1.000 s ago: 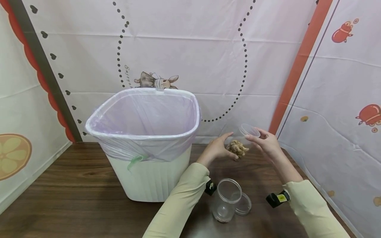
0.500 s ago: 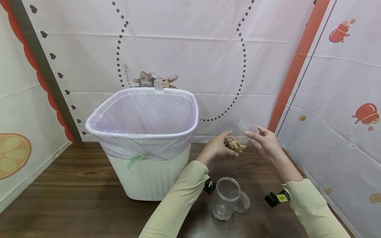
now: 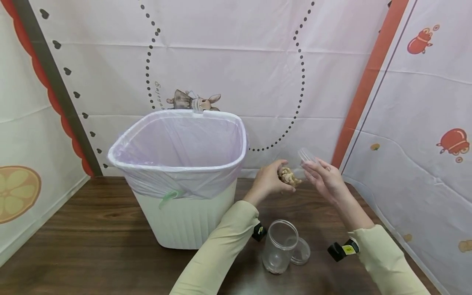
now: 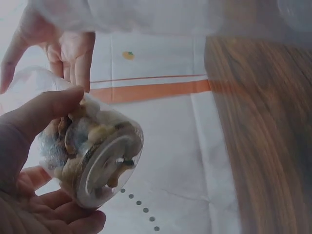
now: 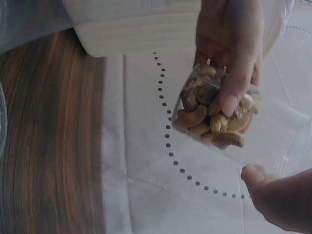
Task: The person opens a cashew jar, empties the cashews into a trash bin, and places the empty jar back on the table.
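A clear plastic jar (image 5: 273, 127) partly filled with cashew nuts (image 3: 289, 176) is held in the air, tilted. My left hand (image 3: 268, 180) grips the nut-filled end, its thumb and fingers curled round the wall. In the left wrist view the jar's base (image 4: 109, 170) faces the camera. My right hand (image 3: 328, 178) pinches the ringed rim end (image 3: 306, 155) between thumb and fingers. Whether a lid covers that end I cannot tell. Below the hands, a second clear jar (image 3: 279, 248) stands uncovered on the table with some small bits at its bottom.
Left of the hands stands a white trash bin (image 3: 184, 221) lined with a pale purple bag (image 3: 177, 139). A round clear lid (image 3: 300, 251) lies beside the standing jar on the wooden table (image 3: 110, 229). Printed cloth (image 3: 258, 82) hangs behind and at the sides.
The held jar has moved slightly up and left and turned, so its rim end looks narrower. Both hands have moved with it. The bin, standing jar and lid stay put.
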Tool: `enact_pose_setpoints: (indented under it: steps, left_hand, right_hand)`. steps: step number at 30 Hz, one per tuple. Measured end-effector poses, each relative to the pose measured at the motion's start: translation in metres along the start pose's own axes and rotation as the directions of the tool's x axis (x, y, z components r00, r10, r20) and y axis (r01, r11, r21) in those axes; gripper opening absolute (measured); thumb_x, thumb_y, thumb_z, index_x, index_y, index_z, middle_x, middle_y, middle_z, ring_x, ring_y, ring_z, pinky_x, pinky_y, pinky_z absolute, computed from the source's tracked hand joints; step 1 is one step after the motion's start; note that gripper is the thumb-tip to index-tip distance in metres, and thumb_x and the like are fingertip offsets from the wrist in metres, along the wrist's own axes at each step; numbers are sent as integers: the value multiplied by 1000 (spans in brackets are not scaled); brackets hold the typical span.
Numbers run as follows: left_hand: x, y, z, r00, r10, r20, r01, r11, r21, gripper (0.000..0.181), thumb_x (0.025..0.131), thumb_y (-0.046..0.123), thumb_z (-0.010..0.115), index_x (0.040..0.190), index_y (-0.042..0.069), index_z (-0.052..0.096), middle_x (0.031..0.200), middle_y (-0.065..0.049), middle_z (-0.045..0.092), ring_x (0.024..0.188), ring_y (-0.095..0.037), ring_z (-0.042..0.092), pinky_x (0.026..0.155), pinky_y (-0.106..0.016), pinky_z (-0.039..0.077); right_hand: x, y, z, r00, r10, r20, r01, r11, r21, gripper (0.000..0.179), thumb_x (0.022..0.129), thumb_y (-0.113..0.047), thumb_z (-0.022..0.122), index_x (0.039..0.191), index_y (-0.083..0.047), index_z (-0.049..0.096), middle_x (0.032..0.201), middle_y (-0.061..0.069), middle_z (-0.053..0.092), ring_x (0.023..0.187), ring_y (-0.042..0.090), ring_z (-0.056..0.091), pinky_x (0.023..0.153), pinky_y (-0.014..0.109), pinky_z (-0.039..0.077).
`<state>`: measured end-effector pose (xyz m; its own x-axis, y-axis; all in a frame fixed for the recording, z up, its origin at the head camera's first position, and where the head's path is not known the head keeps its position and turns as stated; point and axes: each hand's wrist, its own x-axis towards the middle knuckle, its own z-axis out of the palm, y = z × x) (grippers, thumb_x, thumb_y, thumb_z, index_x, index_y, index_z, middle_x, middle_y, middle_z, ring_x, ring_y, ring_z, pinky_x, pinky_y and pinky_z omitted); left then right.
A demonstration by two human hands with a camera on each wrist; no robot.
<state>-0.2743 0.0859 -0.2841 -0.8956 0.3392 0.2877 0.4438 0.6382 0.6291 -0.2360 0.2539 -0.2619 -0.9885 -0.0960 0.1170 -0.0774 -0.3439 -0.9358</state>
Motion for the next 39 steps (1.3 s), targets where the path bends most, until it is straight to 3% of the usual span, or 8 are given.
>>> enact_pose_setpoints:
  steps: [4, 6, 8, 14, 20, 31, 34, 39]
  left_hand:
    - [-1, 2, -1, 999, 15, -47, -11, 996, 83, 83, 54, 33, 86, 128, 19, 50, 114, 1, 62, 102, -21, 57, 89, -32, 42]
    - [-2, 3, -2, 997, 24, -67, -16, 993, 119, 83, 53, 34, 86, 127, 19, 51, 110, 1, 63, 99, -20, 58, 87, -30, 43]
    - [-3, 4, -3, 996, 36, -79, -25, 990, 139, 83, 52, 34, 86, 126, 18, 51, 106, 2, 64, 96, -19, 58, 85, -29, 44]
    - [-4, 5, -6, 990, 75, -123, -48, 978, 203, 82, 50, 34, 87, 124, 18, 53, 98, 0, 63, 90, -18, 58, 80, -29, 45]
    - [-9, 7, -6, 981, 104, -165, -53, 956, 289, 80, 50, 32, 87, 122, 20, 53, 99, -4, 63, 89, -18, 57, 75, -28, 47]
    - [-9, 5, -5, 977, 142, -158, -88, 948, 306, 78, 48, 33, 87, 118, 20, 56, 89, 2, 66, 81, -17, 59, 72, -25, 46]
    - [-9, 5, -4, 973, 154, -170, -97, 948, 302, 76, 48, 33, 86, 117, 20, 58, 84, 5, 66, 78, -15, 59, 71, -24, 45]
    - [-9, 4, -4, 970, 165, -180, -104, 946, 306, 75, 47, 35, 84, 117, 21, 59, 83, 5, 66, 74, -14, 58, 69, -24, 45]
  right_hand:
    - [-1, 3, 4, 999, -25, -46, 24, 1000, -12, 64, 88, -14, 56, 137, 7, 21, 98, -5, 58, 94, 4, 59, 91, 19, 42]
    - [-1, 4, 7, 997, -29, -73, 27, 999, -17, 51, 87, -16, 57, 128, 4, 33, 92, -6, 62, 92, 4, 60, 87, 18, 44]
    - [0, 4, 9, 995, -26, -101, 23, 999, -24, 46, 87, -17, 58, 123, 3, 37, 89, -7, 63, 90, 4, 60, 92, 21, 41]
    - [2, 4, 13, 990, -10, -144, 1, 998, -59, 77, 87, -23, 59, 139, 11, 14, 87, -7, 63, 91, 4, 59, 105, 33, 26]
    - [2, 5, 14, 981, 18, -191, -25, 999, -36, 80, 86, -26, 61, 139, 10, 14, 84, -5, 64, 86, 4, 61, 90, 21, 43]
    - [0, 9, 15, 977, 5, -212, 1, 1000, 31, 73, 86, -18, 59, 140, 8, 17, 81, -6, 67, 84, 3, 63, 86, 19, 45]
    - [0, 10, 15, 978, -13, -209, 24, 998, 53, 62, 86, -15, 59, 136, 5, 27, 79, -5, 68, 84, 4, 64, 82, 18, 47]
    - [-1, 11, 14, 980, -39, -197, 58, 994, 91, 29, 86, -11, 59, 110, -1, 47, 81, -2, 68, 86, 7, 64, 83, 20, 47]
